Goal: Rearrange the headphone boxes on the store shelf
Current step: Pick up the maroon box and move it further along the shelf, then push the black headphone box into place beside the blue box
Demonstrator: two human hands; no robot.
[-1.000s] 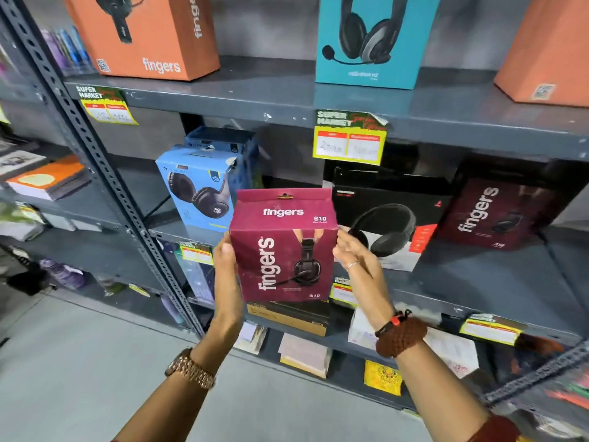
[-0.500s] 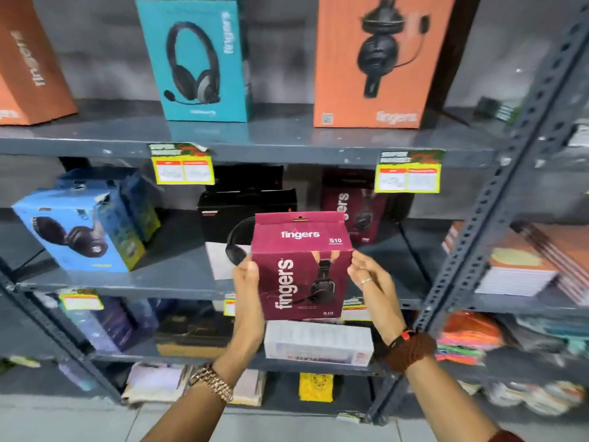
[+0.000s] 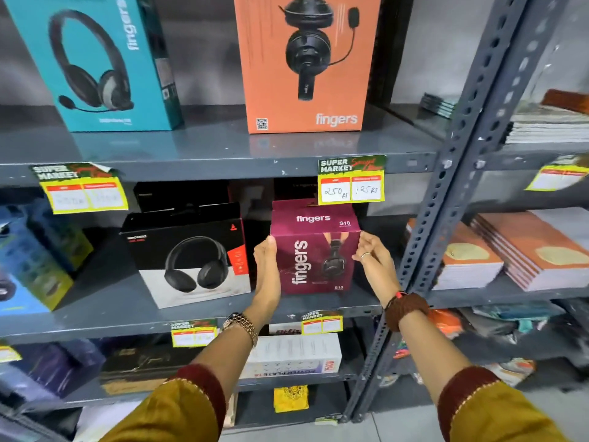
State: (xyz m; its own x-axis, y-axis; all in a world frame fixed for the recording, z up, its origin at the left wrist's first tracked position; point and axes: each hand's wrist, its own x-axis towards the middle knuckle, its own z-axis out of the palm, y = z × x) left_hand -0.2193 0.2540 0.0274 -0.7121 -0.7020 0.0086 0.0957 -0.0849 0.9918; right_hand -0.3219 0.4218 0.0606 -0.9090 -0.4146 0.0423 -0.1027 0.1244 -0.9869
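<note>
A maroon "fingers S10" headphone box (image 3: 314, 250) stands upright on the middle shelf (image 3: 204, 317), at its right end. My left hand (image 3: 267, 266) grips its left side and my right hand (image 3: 373, 260) grips its right side. A black-and-white headphone box (image 3: 188, 253) stands just left of it. Blue headphone boxes (image 3: 28, 266) sit at the far left. On the upper shelf stand a teal headphone box (image 3: 95, 62) and an orange headphone box (image 3: 306, 62). Dark boxes behind the maroon one are mostly hidden.
A grey slotted upright post (image 3: 459, 173) rises right of the maroon box. Stacked notebooks (image 3: 510, 250) fill the neighbouring shelf at right. Yellow price tags (image 3: 350, 180) hang from the shelf edges. The lower shelf holds a white box (image 3: 293, 355) and other packages.
Both hands carried the maroon box rightward and forward from in front of the shelf onto the right end of the middle shelf. The view panned right and moved closer.
</note>
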